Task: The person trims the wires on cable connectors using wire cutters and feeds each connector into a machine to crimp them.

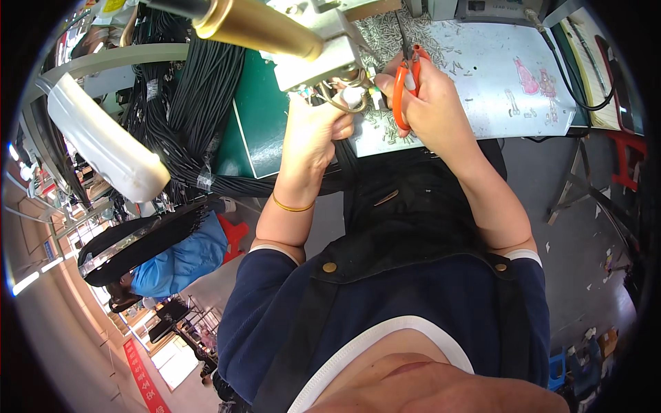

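Observation:
My right hand (438,103) is closed around orange-handled pliers (399,100), whose dark jaws point away from me. Its thumb and finger come close to small coloured bits at the metal fixture (320,65). Beneath that fixture my left hand (318,129) has its fingers curled in. A curved metal loop (358,103) and a white piece hide its fingertips, so what it pinches cannot be made out. A gold bangle (292,206) circles the left wrist. Small metal pieces (389,131) lie on the pale metal work surface (496,103) around both hands.
Bundled black cables (186,103) hang over the green mat (261,124) at left. A white lamp (103,134) and a brass-coloured cylinder (255,26) reach in overhead. A black cord (561,76) loops at right. A person in blue (179,265) sits at lower left.

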The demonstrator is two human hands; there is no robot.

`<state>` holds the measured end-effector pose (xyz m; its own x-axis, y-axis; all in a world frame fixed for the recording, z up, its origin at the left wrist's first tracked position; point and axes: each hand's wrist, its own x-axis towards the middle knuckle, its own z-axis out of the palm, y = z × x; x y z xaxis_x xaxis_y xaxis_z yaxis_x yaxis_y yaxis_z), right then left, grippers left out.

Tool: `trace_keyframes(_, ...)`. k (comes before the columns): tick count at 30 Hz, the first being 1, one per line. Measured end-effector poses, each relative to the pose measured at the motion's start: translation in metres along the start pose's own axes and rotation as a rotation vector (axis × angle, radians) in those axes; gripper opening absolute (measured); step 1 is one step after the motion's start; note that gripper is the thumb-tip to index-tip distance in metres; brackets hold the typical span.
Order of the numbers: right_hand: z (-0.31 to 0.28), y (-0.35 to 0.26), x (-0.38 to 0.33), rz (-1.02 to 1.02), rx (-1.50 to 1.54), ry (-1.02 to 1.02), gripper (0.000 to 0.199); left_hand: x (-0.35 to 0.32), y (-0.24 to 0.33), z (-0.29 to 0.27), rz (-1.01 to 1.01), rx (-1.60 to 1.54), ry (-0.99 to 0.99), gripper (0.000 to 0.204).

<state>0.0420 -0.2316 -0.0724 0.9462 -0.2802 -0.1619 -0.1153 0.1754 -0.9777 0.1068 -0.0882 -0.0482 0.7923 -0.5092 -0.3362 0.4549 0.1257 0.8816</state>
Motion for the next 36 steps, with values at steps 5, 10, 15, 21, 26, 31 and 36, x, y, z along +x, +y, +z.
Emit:
trace_keyframes(5,0.002,-0.002,0.0,0.013,-0.011,0.009,0.012,0.001,0.0,-0.001,0.018,0.008,-0.007,0.013)
trace_keyframes(10,-0.001,-0.001,-0.005,-0.05,-0.017,0.003,0.014,-0.003,0.004,0.002,-0.032,-0.027,-0.038,0.011)
trace_keyframes(15,-0.003,-0.016,-0.025,0.028,0.223,-0.109,0.016,-0.027,-0.001,0.005,0.02,-0.05,-0.006,0.015)
trace_keyframes(21,-0.007,-0.019,-0.043,-0.381,-0.273,0.07,0.012,-0.051,-0.016,0.004,0.139,0.16,-0.178,0.023)
trace_keyframes(26,-0.007,-0.039,-0.05,0.034,0.037,-0.338,0.01,-0.065,-0.021,0.013,-0.017,0.224,-0.289,0.008)
trace_keyframes(31,-0.009,-0.025,-0.051,-0.15,-0.049,-0.13,0.01,-0.066,-0.017,0.012,0.069,0.032,-0.125,0.013)
trace_keyframes(36,-0.013,-0.01,-0.05,-0.636,-0.394,-0.064,0.012,-0.065,-0.013,0.007,-0.119,-0.082,-0.307,0.016)
